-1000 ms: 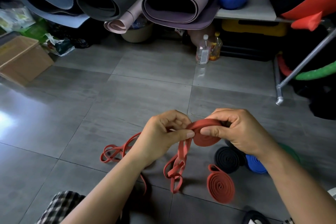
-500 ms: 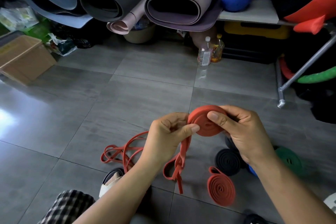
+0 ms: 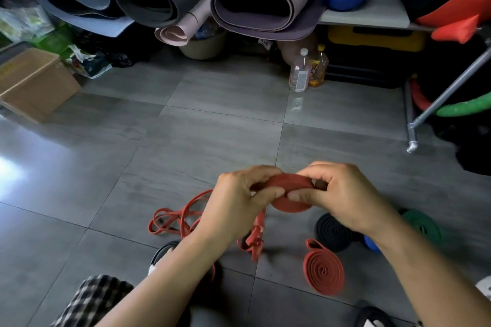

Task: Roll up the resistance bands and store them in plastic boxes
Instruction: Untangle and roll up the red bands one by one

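single head-worn wide-angle view, looking forward and down at the tiled floor (image 3: 212,141), close over both forearms.

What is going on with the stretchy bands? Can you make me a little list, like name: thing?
being rolled: red band, partly coiled
held by: left hand and right hand
loose tail: hangs down to the floor
finished rolls on floor: red roll, black roll, green roll, blue roll mostly hidden
plastic boxes: none seen
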Demonstrator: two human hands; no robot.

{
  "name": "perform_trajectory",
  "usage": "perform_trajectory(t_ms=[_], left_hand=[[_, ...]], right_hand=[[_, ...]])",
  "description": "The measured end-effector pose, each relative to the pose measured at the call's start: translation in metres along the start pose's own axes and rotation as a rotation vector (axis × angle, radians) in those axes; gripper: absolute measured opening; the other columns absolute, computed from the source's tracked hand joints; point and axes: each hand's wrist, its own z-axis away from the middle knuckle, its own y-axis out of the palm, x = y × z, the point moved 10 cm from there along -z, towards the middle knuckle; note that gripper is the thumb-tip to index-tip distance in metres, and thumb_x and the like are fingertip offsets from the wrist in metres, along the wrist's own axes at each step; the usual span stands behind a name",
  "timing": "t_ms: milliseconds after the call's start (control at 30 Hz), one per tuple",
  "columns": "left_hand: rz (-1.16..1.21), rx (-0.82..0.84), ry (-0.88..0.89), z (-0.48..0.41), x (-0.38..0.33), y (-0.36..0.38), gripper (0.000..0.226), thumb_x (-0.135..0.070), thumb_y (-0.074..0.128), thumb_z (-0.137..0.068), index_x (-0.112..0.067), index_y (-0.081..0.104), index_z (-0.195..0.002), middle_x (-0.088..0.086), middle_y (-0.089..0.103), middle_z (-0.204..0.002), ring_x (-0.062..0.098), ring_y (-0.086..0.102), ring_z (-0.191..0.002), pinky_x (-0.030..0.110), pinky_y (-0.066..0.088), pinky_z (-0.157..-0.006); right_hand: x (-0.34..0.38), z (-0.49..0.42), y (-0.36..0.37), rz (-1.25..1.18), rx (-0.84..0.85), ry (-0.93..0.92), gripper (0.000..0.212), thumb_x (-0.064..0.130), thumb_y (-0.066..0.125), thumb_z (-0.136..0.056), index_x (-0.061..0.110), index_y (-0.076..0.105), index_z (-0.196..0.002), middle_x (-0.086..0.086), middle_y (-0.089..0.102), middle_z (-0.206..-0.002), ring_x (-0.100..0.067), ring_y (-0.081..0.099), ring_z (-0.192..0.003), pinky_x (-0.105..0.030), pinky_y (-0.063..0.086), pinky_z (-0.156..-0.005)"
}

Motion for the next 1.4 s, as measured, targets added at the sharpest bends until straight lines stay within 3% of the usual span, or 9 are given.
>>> perform_trajectory(t_ms=[100, 333, 567, 767, 900, 967, 1067, 1200, 1400], left_hand=[[0.385, -0.042, -0.172, -0.001, 0.018, -0.003, 0.032, 0.000, 0.071, -0.073, -0.028, 0.068, -0.087, -0.014, 0.072, -0.076, 0.002, 0.067, -0.076, 0.012, 0.050, -0.072], [0.557, -0.070, -0.210, -0.002, 0.015, 0.001, 0.018, -0.011, 0.070, -0.066, -0.013, 0.070, -0.083, -0.007, 0.071, -0.070, 0.005, 0.064, -0.069, 0.016, 0.052, -0.068], [0.599, -0.205, -0.224, 0.000, 0.015, -0.008, 0.021, -0.019, 0.071, -0.055, -0.012, 0.068, -0.075, -0.001, 0.071, -0.065, 0.009, 0.065, -0.060, 0.022, 0.055, -0.063], [0.726, -0.183, -0.306, 0.006, 0.025, 0.011, 0.023, -0.016, 0.069, -0.060, -0.011, 0.070, -0.082, -0.002, 0.072, -0.069, 0.007, 0.066, -0.066, 0.018, 0.052, -0.066], [0.552, -0.156, -0.313, 0.003, 0.029, -0.003, 0.012, -0.009, 0.073, -0.068, -0.015, 0.072, -0.079, -0.004, 0.068, -0.061, 0.007, 0.060, -0.056, 0.022, 0.051, -0.060], [0.128, -0.078, -0.177, -0.003, 0.021, -0.010, 0.015, -0.009, 0.074, -0.073, -0.023, 0.071, -0.070, -0.008, 0.061, -0.054, 0.005, 0.051, -0.051, 0.021, 0.044, -0.055], [-0.244, 0.050, -0.053, -0.003, 0.013, 0.003, 0.022, -0.018, 0.075, -0.074, -0.033, 0.061, -0.083, -0.011, 0.050, -0.049, 0.008, 0.045, -0.052, 0.020, 0.035, -0.051], [0.129, 0.010, -0.193, -0.003, 0.024, 0.001, 0.019, -0.007, 0.076, -0.071, -0.023, 0.073, -0.080, -0.010, 0.069, -0.067, 0.003, 0.063, -0.063, 0.018, 0.049, -0.064], [0.435, 0.043, -0.243, -0.004, 0.021, 0.003, 0.018, -0.001, 0.070, -0.074, -0.016, 0.071, -0.084, -0.005, 0.071, -0.068, 0.005, 0.065, -0.066, 0.015, 0.051, -0.067]], right_hand=[[0.000, 0.000, -0.014, -0.248, -0.112, -0.008, 0.015, 0.033, 0.070, -0.061, 0.029, 0.069, -0.076, 0.010, 0.057, -0.058, -0.003, 0.048, -0.051, -0.015, 0.038, -0.052], [-0.011, 0.003, -0.025, -0.713, -0.327, 0.064, 0.008, 0.032, 0.070, -0.059, 0.030, 0.073, -0.065, 0.007, 0.053, -0.047, -0.003, 0.039, -0.040, -0.013, 0.031, -0.037], [-0.023, 0.003, -0.009, -0.817, -0.365, 0.080, 0.048, 0.064, 0.077, -0.045, 0.024, 0.073, -0.071, 0.001, 0.054, -0.051, -0.004, 0.042, -0.044, -0.014, 0.037, -0.046], [-0.032, 0.009, 0.025, -1.140, -0.297, 0.231, 0.024, 0.034, 0.078, -0.053, 0.016, 0.074, -0.067, 0.001, 0.059, -0.054, -0.005, 0.047, -0.044, -0.015, 0.042, -0.044], [-0.027, 0.006, 0.018, -0.856, -0.146, 0.281, 0.024, 0.024, 0.066, -0.064, 0.015, 0.067, -0.086, 0.000, 0.069, -0.073, -0.008, 0.062, -0.053, -0.017, 0.050, -0.050], [-0.019, 0.002, -0.005, -0.347, -0.117, 0.176, 0.041, 0.037, 0.071, -0.061, 0.030, 0.060, -0.101, 0.009, 0.064, -0.093, -0.002, 0.060, -0.066, -0.016, 0.046, -0.063], [-0.006, 0.000, -0.006, 0.223, -0.035, 0.014, 0.038, 0.036, 0.076, -0.066, 0.038, 0.063, -0.101, 0.019, 0.056, -0.081, 0.002, 0.050, -0.069, -0.021, 0.036, -0.063], [0.001, 0.001, -0.006, 0.088, -0.053, -0.043, 0.021, 0.042, 0.071, -0.065, 0.029, 0.072, -0.082, 0.009, 0.066, -0.071, -0.006, 0.061, -0.069, -0.030, 0.049, -0.066], [-0.001, 0.003, -0.032, -0.450, -0.231, -0.018, 0.012, 0.030, 0.070, -0.061, 0.029, 0.074, -0.072, 0.013, 0.071, -0.067, 0.001, 0.064, -0.062, -0.011, 0.048, -0.061]])
